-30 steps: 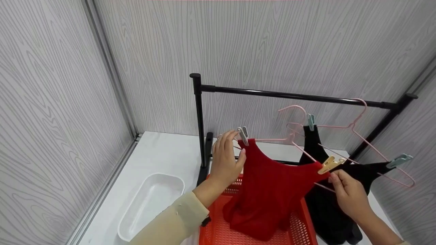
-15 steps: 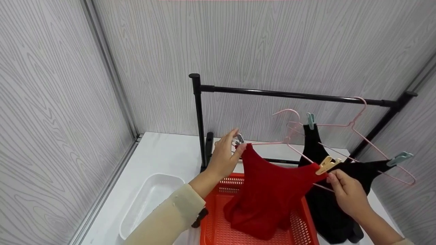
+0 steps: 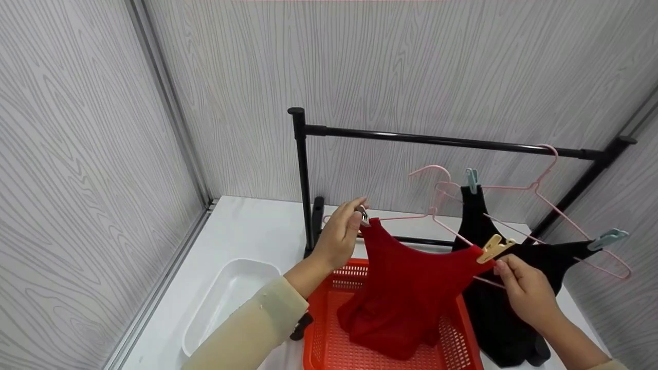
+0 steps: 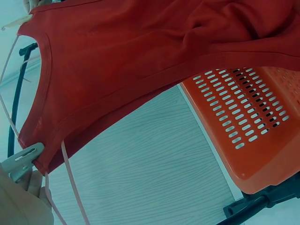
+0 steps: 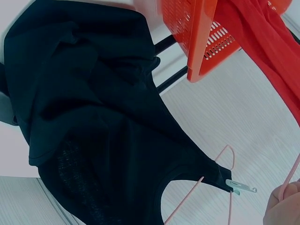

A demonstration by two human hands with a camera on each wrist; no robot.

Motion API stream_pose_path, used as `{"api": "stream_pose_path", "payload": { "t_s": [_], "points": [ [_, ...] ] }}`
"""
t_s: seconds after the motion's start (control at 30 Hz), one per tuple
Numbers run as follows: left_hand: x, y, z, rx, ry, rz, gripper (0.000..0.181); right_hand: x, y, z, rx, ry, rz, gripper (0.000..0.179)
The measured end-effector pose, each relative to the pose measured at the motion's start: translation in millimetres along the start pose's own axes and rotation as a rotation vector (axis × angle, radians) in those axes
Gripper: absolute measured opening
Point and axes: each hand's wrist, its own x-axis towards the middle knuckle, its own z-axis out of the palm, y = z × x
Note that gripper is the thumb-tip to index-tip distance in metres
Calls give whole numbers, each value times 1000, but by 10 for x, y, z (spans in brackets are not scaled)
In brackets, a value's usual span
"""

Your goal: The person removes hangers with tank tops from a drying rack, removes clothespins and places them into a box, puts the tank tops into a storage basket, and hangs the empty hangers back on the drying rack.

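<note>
A red sleeveless top [image 3: 411, 277] hangs from a pink hanger [image 3: 403, 217], its hook [image 3: 432, 168] standing in front of and below the rack's bar. My left hand [image 3: 336, 234] pinches a grey clothespin [image 3: 364, 216] at the top's left strap; in the left wrist view that clothespin [image 4: 23, 159] bites the strap corner over the hanger wire. At the other strap sits a yellow clothespin [image 3: 494, 250]. Just beside it, my right hand [image 3: 529, 290] grips the hanger's right end; the right wrist view shows the pink wire running into the curled fingers [image 5: 283, 204].
A black garment [image 3: 496, 313] hangs on another pink hanger [image 3: 563, 208] from the black rack [image 3: 437, 139], with teal clothespins [image 3: 609, 239] on its straps. Below the red top stands an orange-red basket [image 3: 320, 329]. A white tray [image 3: 205, 303] lies at left on the white table.
My left hand has gone from touching the grey clothespin with spread fingers to pinching it, and the clothespin sits lower. The hanger's hook has shifted slightly left. The right hand keeps its grip.
</note>
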Motion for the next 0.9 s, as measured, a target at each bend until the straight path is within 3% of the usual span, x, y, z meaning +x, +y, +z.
{"api": "stream_pose_path", "payload": {
  "t_s": [0.2,0.43,0.67,0.9],
  "points": [
    [6,-19,-41,32,13,-8,57,6,-1,-4,3,-7,15,21],
    [-12,-36,-76,67,18,0,49,6,25,-8,6,10,-8,23],
    [-52,-38,-112,83,-16,-10,50,0,30,2,16,20,-20,24],
    [-77,-44,-146,72,-71,-46,65,3,35,12,32,9,-17,25]
  ]
}}
